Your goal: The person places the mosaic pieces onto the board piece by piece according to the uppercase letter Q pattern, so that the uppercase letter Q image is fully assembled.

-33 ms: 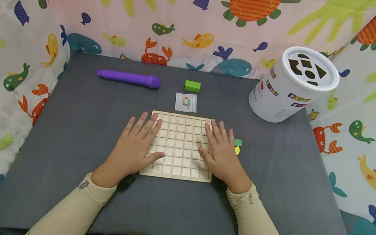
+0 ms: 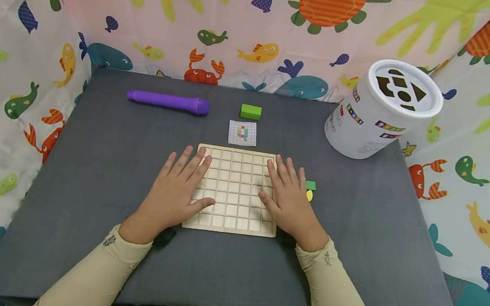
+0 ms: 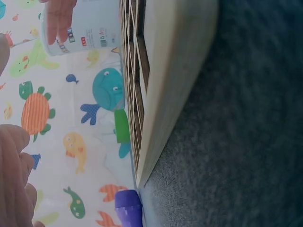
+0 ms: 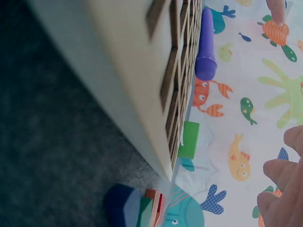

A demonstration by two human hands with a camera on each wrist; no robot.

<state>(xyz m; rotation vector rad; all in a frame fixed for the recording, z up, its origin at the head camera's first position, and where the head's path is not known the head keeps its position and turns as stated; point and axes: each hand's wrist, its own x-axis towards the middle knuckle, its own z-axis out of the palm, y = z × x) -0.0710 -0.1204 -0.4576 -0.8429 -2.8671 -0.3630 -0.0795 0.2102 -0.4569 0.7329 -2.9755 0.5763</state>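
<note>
A wooden grid board (image 2: 230,224) lies flat on the table, its cells bare where they show. Over its left edge is my left hand (image 2: 169,192), fingers straight and spread, holding nothing. My right hand (image 2: 286,203) is spread likewise over the right edge, also with nothing in it. Both wrist views show fingers (image 3: 14,175) apart from the board, above its surface. Just right of the right hand, a green block (image 2: 310,185) and a yellow piece (image 2: 309,195) peek out, partly hidden. The right wrist view shows a dark blue block (image 4: 122,205) and red pieces there.
Behind the board lies a small pattern card (image 2: 243,134), with a bright green block (image 2: 250,112) beyond it. A purple stick (image 2: 168,101) lies at the back left. At the back right stands a white bucket (image 2: 362,129) with shaped holes in its lid. Printed curtains surround the grey table (image 2: 94,174).
</note>
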